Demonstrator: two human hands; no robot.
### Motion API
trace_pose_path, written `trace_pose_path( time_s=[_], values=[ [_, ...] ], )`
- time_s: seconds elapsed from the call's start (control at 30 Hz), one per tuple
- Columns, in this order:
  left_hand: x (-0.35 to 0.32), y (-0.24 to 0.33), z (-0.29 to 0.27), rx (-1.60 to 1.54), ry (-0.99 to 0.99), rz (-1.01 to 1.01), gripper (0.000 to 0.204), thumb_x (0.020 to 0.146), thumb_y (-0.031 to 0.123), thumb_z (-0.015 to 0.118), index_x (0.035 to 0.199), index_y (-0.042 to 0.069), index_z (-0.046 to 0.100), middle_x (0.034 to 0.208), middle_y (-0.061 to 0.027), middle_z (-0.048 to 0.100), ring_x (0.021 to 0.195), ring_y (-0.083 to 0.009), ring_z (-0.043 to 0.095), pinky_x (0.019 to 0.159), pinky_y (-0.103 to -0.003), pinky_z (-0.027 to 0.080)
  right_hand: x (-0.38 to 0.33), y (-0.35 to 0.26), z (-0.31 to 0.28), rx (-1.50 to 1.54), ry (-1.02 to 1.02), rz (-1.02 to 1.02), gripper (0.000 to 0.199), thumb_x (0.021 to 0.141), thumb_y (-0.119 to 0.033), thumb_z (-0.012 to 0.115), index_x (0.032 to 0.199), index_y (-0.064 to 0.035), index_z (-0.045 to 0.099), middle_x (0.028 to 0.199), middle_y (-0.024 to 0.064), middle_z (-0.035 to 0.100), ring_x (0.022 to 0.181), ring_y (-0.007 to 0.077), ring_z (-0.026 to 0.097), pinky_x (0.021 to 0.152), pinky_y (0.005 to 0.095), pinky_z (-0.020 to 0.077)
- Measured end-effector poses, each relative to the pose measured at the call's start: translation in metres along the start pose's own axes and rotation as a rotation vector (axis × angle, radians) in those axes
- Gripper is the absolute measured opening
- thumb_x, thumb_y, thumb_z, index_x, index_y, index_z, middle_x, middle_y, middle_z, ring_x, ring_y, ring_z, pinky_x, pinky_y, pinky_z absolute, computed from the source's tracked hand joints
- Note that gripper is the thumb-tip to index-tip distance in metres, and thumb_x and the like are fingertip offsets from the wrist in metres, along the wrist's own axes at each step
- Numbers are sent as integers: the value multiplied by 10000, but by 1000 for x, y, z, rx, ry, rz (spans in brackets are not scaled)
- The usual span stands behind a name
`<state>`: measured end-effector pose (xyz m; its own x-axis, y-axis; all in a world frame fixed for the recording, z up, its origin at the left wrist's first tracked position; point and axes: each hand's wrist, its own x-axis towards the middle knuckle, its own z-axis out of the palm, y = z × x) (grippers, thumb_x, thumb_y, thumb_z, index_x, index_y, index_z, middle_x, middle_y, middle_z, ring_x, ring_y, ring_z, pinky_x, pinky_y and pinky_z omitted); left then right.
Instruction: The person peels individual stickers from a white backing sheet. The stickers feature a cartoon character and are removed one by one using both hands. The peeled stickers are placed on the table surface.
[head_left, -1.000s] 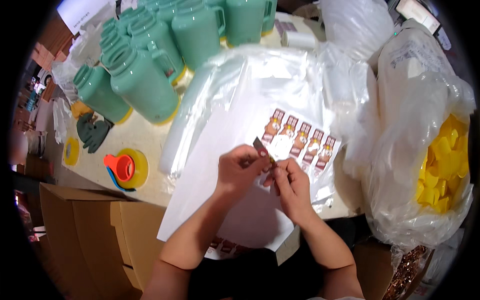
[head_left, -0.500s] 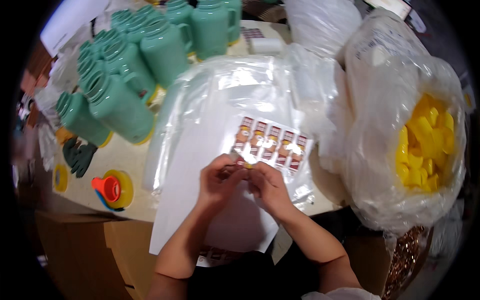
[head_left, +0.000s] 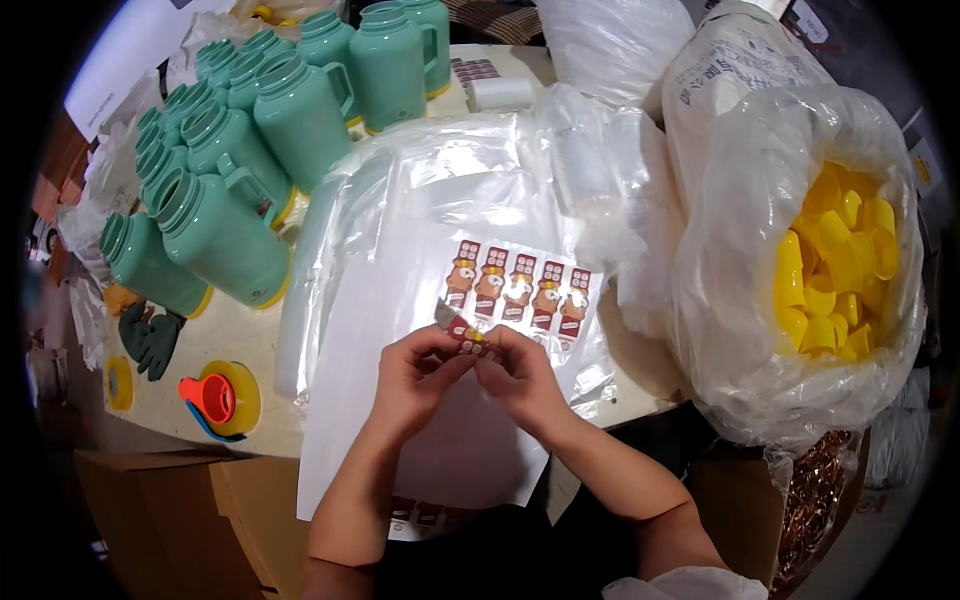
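My left hand (head_left: 415,378) and my right hand (head_left: 518,373) meet over a white backing sheet (head_left: 440,450), both pinching one small brown-and-red sticker (head_left: 462,333) between their fingertips. Just beyond my fingers lies a sticker sheet (head_left: 520,290) with a row of several matching stickers. Both sheets rest on clear plastic bags (head_left: 420,190) spread on the table.
Several mint-green jugs (head_left: 225,200) crowd the far left. A tape dispenser with a red handle (head_left: 215,397) and green gloves (head_left: 150,335) lie at the left edge. A big clear bag of yellow lids (head_left: 830,270) stands at the right. Cardboard boxes (head_left: 170,520) sit below the table.
My hands have closed together on the sticker and shifted slightly. The view has tilted, so the jugs and the bag of lids sit lower in the picture.
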<state>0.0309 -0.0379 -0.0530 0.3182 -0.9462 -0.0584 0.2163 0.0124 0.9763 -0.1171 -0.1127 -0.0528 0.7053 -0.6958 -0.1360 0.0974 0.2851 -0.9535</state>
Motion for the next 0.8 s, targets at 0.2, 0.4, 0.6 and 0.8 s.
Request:
trace_pose_path(
  time_s=[0.2,0.4,0.6,0.8],
  values=[
    [4,-6,1,66,5,-42,122,838,-66,674,941,-4,654,918,-61,679,825,-113,642,727,-236,515,-3,-10,-4,67,-21,89,154,930,-67,512,1040,0,596,763,-25,543,675,34,460,606,201,378],
    [8,-5,2,-7,-34,-151,136,857,9,690,989,24,661,898,-5,664,759,-50,573,669,-221,458,2,-11,-9,-25,-19,80,158,924,-83,459,780,-56,519,608,-51,446,566,27,379,517,206,308],
    [8,-6,0,-37,-122,-148,220,859,-12,672,1074,3,629,973,-43,660,902,-111,617,796,-265,493,3,-17,-11,-54,-85,205,203,904,-158,384,843,-43,540,578,-35,422,537,45,352,504,214,297],
    [7,-11,-6,-95,-173,-79,148,861,-28,659,1004,-5,627,992,-38,640,885,-113,617,810,-266,502,6,-22,-13,382,-237,487,246,896,-184,359,987,-28,526,574,-27,414,493,73,310,488,227,289]
  ],
)
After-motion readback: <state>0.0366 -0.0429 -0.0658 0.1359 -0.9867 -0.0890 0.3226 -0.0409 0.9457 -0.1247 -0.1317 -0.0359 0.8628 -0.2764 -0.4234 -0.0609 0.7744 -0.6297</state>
